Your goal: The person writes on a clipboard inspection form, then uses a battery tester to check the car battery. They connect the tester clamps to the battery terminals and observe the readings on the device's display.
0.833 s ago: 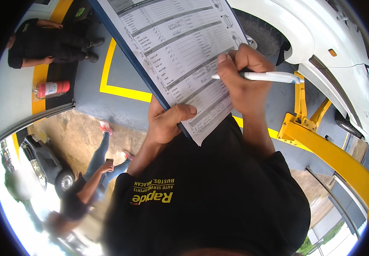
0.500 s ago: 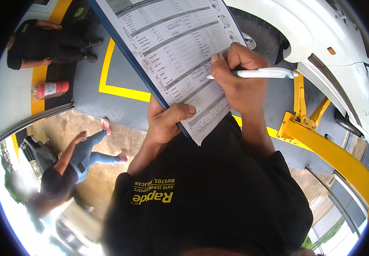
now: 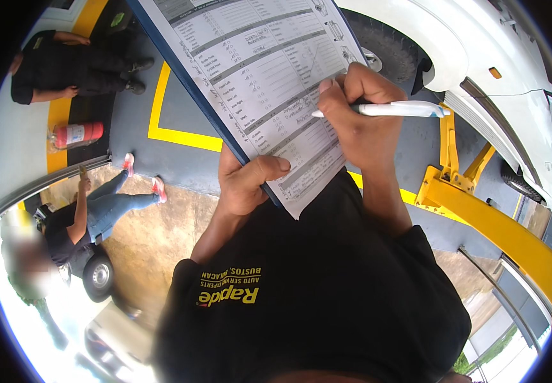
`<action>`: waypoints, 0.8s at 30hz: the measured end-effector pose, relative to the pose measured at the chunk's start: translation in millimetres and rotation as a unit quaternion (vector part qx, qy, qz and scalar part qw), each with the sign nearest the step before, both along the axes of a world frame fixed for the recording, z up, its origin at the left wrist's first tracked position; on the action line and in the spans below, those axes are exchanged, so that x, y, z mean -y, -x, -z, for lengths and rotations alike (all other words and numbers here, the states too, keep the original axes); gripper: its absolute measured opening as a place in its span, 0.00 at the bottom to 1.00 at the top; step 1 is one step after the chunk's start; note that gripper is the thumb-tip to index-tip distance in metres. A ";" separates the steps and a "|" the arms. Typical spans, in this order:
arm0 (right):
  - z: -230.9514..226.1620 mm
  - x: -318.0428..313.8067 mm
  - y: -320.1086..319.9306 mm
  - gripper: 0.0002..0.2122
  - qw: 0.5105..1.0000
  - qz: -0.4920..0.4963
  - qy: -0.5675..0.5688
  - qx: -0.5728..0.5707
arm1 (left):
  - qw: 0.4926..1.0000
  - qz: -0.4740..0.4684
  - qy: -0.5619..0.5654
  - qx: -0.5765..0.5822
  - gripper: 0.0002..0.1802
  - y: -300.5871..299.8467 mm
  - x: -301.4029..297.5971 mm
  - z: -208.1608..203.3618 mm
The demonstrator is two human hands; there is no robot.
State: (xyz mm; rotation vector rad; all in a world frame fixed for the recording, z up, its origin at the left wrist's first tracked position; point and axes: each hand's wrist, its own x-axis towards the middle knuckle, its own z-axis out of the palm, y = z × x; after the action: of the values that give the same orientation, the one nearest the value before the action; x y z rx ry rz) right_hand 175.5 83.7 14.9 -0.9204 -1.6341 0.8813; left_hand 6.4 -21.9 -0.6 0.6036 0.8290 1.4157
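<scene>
My left hand (image 3: pixel 248 182) grips the lower left edge of a blue clipboard (image 3: pixel 209 110), its thumb lying on top of the paper. On the board is a printed checklist form (image 3: pixel 269 73) with small tick boxes and handwritten notes; its bottom corner sticks out past the board. My right hand (image 3: pixel 368 121) is closed around a white pen (image 3: pixel 410 110) and rests over the right side of the form. The pen's tip points left, close to the sheet; whether it touches the paper I cannot tell.
A white vehicle (image 3: pixel 467 45) stands at the right, beside a yellow lift arm (image 3: pixel 499 220). At the left, one person (image 3: pixel 91 67) in dark clothes is near a red fire extinguisher (image 3: pixel 78 134). Another person (image 3: pixel 107 214) in jeans is at the lower left, near a car wheel (image 3: pixel 99 274).
The person in jeans has walked farther away toward the left, uncovering a car wheel. My hands, the pen and the clipboard have barely shifted.
</scene>
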 end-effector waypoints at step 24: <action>2.3 -1.4 -1.8 0.17 0.999 0.023 -0.026 -0.006 | 0.999 0.016 -0.038 0.012 0.38 -1.6 -3.6 1.4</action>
State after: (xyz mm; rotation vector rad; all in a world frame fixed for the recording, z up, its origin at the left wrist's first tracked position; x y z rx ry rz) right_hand 177.3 85.1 12.7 -0.9116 -1.6118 0.8077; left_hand 7.9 -18.4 -2.0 0.6544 0.7462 1.4266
